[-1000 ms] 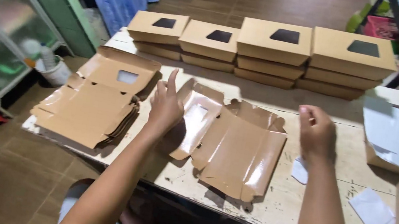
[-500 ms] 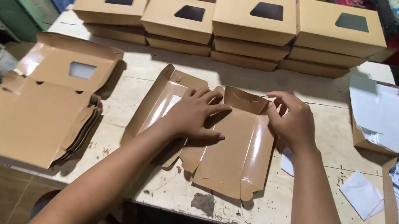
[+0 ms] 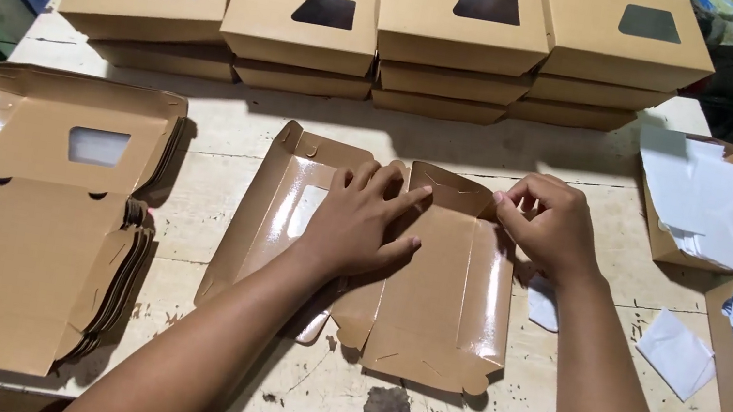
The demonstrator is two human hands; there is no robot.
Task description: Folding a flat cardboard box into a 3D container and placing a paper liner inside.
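Now the left hand (image 3: 364, 220) presses flat on the box blank (image 3: 442, 287) while the right hand (image 3: 548, 223) pinches its back flap, best folded exactly along the crease.

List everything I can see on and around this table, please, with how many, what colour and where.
Flat box blank: one, brown with a glossy inner face, table centre, under both hands.
Stack of flat blanks: one pile, brown, each with a clear window, left side of the table.
Folded window boxes: four stacks, brown, along the far edge.
White paper sheets: several, in an open brown box at the right; more lie loose beside it.
Table: one, worn white.
Left hand: pressing flat on the blank.
Right hand: pinching the blank's far right corner flap.
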